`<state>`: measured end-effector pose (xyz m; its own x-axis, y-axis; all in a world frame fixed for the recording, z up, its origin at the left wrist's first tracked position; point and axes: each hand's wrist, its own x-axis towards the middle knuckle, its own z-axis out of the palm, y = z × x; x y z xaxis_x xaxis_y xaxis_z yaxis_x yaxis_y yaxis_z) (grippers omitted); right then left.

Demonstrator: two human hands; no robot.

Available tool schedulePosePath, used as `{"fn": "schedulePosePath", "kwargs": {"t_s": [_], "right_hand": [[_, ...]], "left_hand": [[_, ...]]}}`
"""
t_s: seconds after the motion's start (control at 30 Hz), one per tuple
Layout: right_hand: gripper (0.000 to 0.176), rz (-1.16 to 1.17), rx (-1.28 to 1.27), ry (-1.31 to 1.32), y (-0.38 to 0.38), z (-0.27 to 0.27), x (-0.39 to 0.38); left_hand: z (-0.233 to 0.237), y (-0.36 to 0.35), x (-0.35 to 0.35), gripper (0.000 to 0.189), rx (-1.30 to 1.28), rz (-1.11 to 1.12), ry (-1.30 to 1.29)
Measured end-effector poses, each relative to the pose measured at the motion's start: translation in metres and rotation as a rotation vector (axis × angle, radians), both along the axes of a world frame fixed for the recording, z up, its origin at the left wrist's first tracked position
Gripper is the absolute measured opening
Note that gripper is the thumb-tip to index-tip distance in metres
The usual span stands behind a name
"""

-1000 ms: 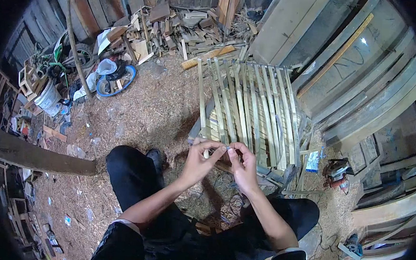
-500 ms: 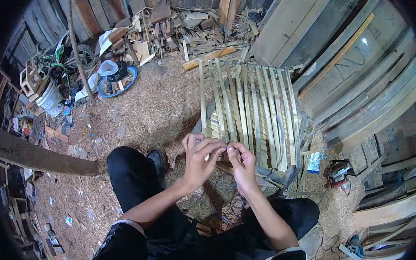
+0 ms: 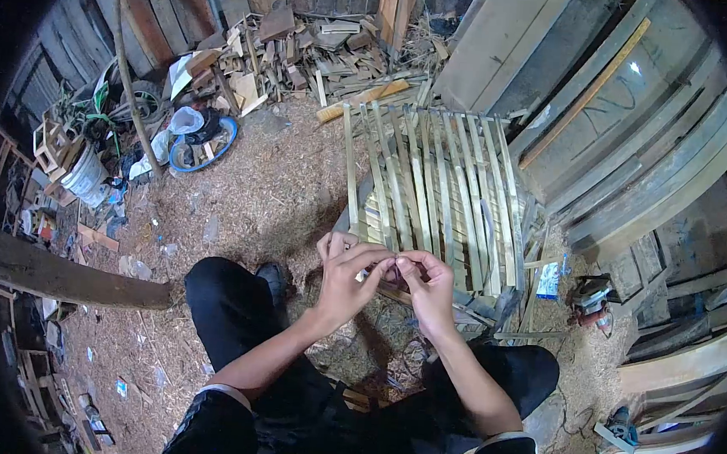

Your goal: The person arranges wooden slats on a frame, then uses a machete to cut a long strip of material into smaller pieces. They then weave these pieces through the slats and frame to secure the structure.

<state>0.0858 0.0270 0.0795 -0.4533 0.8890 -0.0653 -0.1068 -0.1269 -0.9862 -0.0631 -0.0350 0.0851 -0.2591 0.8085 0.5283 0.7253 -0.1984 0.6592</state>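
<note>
My left hand (image 3: 346, 277) and my right hand (image 3: 429, 293) meet fingertip to fingertip in front of me, over the near edge of a slatted wooden frame (image 3: 425, 181). Both are closed in a pinch, thumb against forefinger. Between the tips shows a bit of something small and dark purplish (image 3: 393, 270); I cannot tell what it is. A pale, short tip pokes out between the fingers of my left hand. Long thin wooden strips lie side by side on the frame, with more pale strips stacked beneath them.
Wood scraps (image 3: 341, 51) are heaped along the back wall. At the left stand a blue basin (image 3: 232, 146) with bags in it and a white bucket (image 3: 86, 180). Boards (image 3: 507, 53) lean at the right. A power tool (image 3: 620, 429) lies at lower right on the sawdust floor.
My right thumb and fingers have shifted slightly against the left fingertips, and the small dark thing between them shows more. The wooden strips are still in place.
</note>
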Motion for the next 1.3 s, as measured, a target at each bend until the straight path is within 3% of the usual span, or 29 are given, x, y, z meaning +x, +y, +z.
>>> {"fn": "schedulePosePath", "kwargs": {"t_s": [0.27, 0.33, 0.43, 0.6, 0.67, 0.87, 0.97, 1.07, 1.17, 1.3], "right_hand": [[0.018, 0.06, -0.069, 0.049, 0.004, 0.001, 0.001], [0.017, 0.043, -0.037, -0.002, 0.001, 0.007, -0.002], [0.016, 0.041, 0.029, -0.097, 0.003, 0.003, 0.0], [0.013, 0.094, 0.105, -0.108, 0.009, 0.007, 0.005], [0.012, 0.045, 0.294, -0.228, 0.01, 0.004, 0.005], [0.011, -0.061, 0.512, -0.279, 0.004, 0.015, 0.004], [0.011, -0.06, 0.49, -0.305, 0.003, 0.02, 0.002], [0.01, -0.04, 0.547, -0.317, 0.01, 0.012, 0.004], [0.009, -0.018, 0.604, -0.336, 0.012, 0.015, 0.006], [0.008, 0.006, 0.526, -0.323, 0.012, 0.017, 0.007]], "left_hand": [[-0.002, -0.002, 0.0, 0.012, -0.021, 0.024, -0.014], [-0.001, -0.001, 0.001, 0.011, -0.061, 0.008, -0.201], [-0.005, 0.001, -0.001, 0.012, -0.083, -0.005, -0.269], [-0.007, 0.003, -0.007, 0.013, -0.099, -0.045, -0.231], [-0.008, 0.004, -0.01, 0.013, -0.114, -0.073, -0.258], [-0.005, 0.007, -0.017, 0.01, -0.114, -0.015, -0.205], [-0.008, 0.008, -0.016, 0.01, -0.107, 0.038, -0.164], [-0.009, 0.009, -0.019, 0.011, -0.104, -0.005, -0.184], [-0.006, 0.007, -0.023, 0.012, -0.123, -0.029, -0.04], [-0.002, 0.005, -0.021, 0.013, -0.098, -0.105, -0.026]]}}
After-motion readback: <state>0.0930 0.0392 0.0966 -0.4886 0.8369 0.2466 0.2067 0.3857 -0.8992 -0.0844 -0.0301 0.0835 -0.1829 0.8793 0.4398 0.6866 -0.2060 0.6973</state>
